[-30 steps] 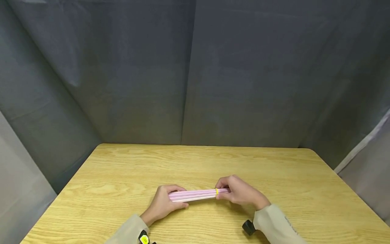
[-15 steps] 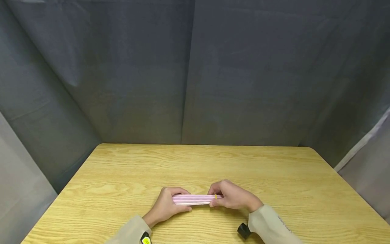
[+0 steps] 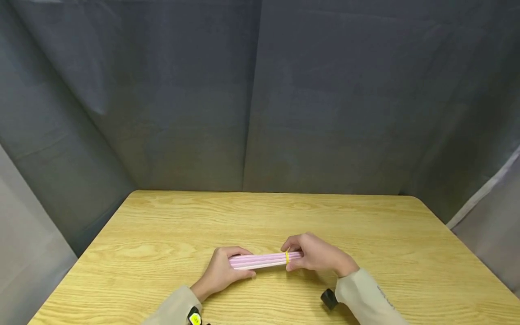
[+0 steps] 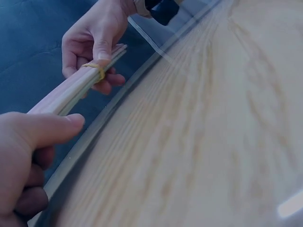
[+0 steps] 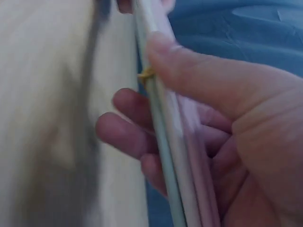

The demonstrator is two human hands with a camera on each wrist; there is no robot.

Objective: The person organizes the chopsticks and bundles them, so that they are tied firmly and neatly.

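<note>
A bundle of thin pink, white and pale green sticks (image 3: 260, 261) stretches between both hands, low over the table and tilted slightly up to the right. My left hand (image 3: 221, 273) grips its left end, thumb along the near side. Around the right part runs a yellow rubber band (image 3: 287, 257). My right hand (image 3: 318, 256) holds the right end, and in the right wrist view its thumb (image 5: 165, 54) presses on the sticks (image 5: 177, 137) right beside the band (image 5: 147, 75). Loose stick ends (image 4: 120, 49) poke out past that hand in the left wrist view.
Both hands work over the near middle of a wood-grain table (image 3: 183, 221). Dark grey cloth (image 3: 195, 99) hangs behind it and at the sides. A small black device (image 3: 329, 299) sits at the right cuff, and another with a yellow-green face (image 3: 195, 318) at the left cuff.
The right hand shifted left and nearer, then back right and away, tilting the bundle's right end up again. The yellow band now shows more fully beside its fingers. The left hand barely moved.
</note>
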